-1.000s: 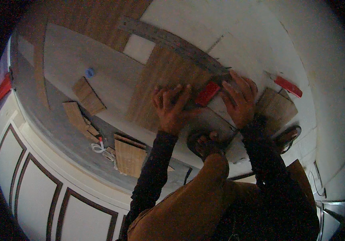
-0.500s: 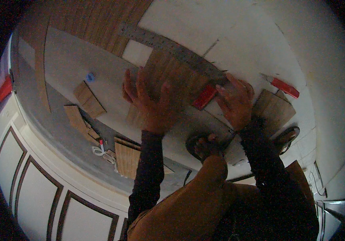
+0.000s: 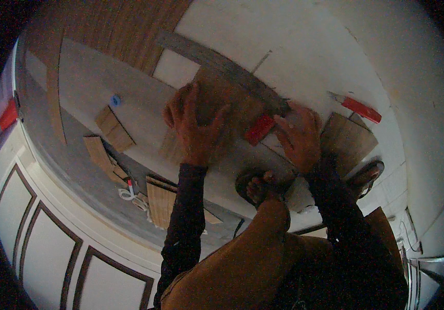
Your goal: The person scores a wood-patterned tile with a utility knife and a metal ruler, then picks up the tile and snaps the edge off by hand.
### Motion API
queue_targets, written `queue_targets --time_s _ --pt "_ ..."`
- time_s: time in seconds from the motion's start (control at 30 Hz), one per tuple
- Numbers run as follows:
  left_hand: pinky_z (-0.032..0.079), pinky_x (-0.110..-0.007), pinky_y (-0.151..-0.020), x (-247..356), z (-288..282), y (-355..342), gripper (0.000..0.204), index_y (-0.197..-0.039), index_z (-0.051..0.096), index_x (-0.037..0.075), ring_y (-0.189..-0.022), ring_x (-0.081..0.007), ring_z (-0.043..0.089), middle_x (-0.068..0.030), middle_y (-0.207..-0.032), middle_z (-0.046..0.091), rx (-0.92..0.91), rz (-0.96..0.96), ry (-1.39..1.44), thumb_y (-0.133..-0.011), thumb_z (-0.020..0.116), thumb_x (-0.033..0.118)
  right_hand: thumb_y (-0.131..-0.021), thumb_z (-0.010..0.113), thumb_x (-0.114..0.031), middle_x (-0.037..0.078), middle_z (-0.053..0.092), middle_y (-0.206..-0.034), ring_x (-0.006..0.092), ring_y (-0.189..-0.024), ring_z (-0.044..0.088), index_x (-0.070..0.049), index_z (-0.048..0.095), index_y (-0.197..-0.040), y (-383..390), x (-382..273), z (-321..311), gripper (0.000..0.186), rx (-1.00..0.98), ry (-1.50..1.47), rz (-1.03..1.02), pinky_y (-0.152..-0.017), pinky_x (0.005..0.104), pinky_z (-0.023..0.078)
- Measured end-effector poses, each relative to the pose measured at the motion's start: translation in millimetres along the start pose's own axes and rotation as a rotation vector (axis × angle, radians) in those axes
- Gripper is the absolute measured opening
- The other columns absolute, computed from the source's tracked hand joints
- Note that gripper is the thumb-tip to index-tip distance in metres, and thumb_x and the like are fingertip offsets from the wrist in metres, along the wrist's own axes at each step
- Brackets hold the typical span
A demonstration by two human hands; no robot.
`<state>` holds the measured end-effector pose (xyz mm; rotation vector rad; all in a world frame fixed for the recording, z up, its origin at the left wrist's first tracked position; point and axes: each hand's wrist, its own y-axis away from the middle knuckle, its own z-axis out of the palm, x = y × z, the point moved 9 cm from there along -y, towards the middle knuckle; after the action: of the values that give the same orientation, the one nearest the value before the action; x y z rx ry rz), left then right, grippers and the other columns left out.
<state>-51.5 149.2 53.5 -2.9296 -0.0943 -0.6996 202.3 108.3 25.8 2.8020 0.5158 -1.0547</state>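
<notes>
Head view: L hand (image 3: pixel 193 126) is lying over the brown wood-grain rectangular plank (image 3: pixel 237 98), fingers spread and a bit bent, not closing on anything visible; can't tell how firmly it's pressing. R hand (image 3: pixel 300 137) is sitting by the near-right end of the long grey flat straightedge (image 3: pixel 222 66), fingers part curled; tips are blurring into the dark, so can't tell if they're pinching or just resting. Straightedge's long axis is running far-left to near-right along the plank's far side, so R is the nearer hand to its near end; bulk of it is stretching far-left of R and beyond L. Red oblong block (image 3: pixel 259 129) is lying betw. the hands, just left of R fingertips, its long axis slanting near-left to far-right, approx. crosswise to the straightedge; contact w/ R thumb unclear. Red-handled tool (image 3: pixel 361 110) is lying to the right of R, beyond the square wood-grain offcut (image 3: pixel 348 139). Small blue round item (image 3: pixel 115 99) is lying well left of L.
</notes>
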Motion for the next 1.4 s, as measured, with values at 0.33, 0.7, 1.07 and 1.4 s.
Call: queue_targets --time_s 0.33,0.7,1.07,1.4 --pt "0.031 -0.053 -0.112 29.0 13.2 14.2 0.077 -0.14 0.06 0.014 -0.129 -0.0338 0.048 -0.0132 -0.14 0.055 -0.152 -0.052 0.004 -0.075 0.088 0.046 -0.084 0.081 -0.015 0.017 0.055 -0.144 0.0362 -0.133 0.051 -0.018 0.07 -0.127 37.8 18.0 -20.0 0.045 0.102 -0.201 0.223 -0.113 0.0547 0.034" --pt "0.03 -0.052 -0.112 23.5 33.9 11.8 0.075 -0.144 0.056 0.012 -0.132 -0.0362 0.046 -0.0154 -0.142 0.053 -0.482 -0.551 0.216 -0.081 0.084 0.043 -0.084 0.081 -0.012 0.011 0.056 -0.145 0.0354 -0.129 0.055 -0.018 0.073 -0.124 27.2 8.4 -23.8 0.041 0.042 0.103 0.051 -0.111 0.0545 0.039" --pt "0.02 -0.063 -0.121 66.4 56.7 107.5 0.07 -0.142 0.06 0.027 -0.148 -0.0407 0.03 -0.0086 -0.155 0.046 -0.476 0.266 0.101 -0.079 0.085 0.042 -0.081 0.083 -0.019 0.006 0.059 -0.14 0.033 -0.13 0.052 -0.025 0.07 -0.125 28.0 12.9 -32.1 0.046 -0.004 0.225 0.046 -0.113 0.0548 0.037" --pt "0.029 -0.057 -0.115 50.5 60.3 110.1 0.064 -0.128 0.072 0.031 -0.143 -0.0347 0.039 -0.0029 -0.153 0.048 -0.342 0.363 0.01 -0.07 0.089 0.052 -0.082 0.083 -0.02 0.0 0.062 -0.139 0.0304 -0.127 0.054 -0.026 0.071 -0.124 41.1 36.9 -14.9 0.044 0.183 0.056 -0.055 -0.112 0.0502 0.038"
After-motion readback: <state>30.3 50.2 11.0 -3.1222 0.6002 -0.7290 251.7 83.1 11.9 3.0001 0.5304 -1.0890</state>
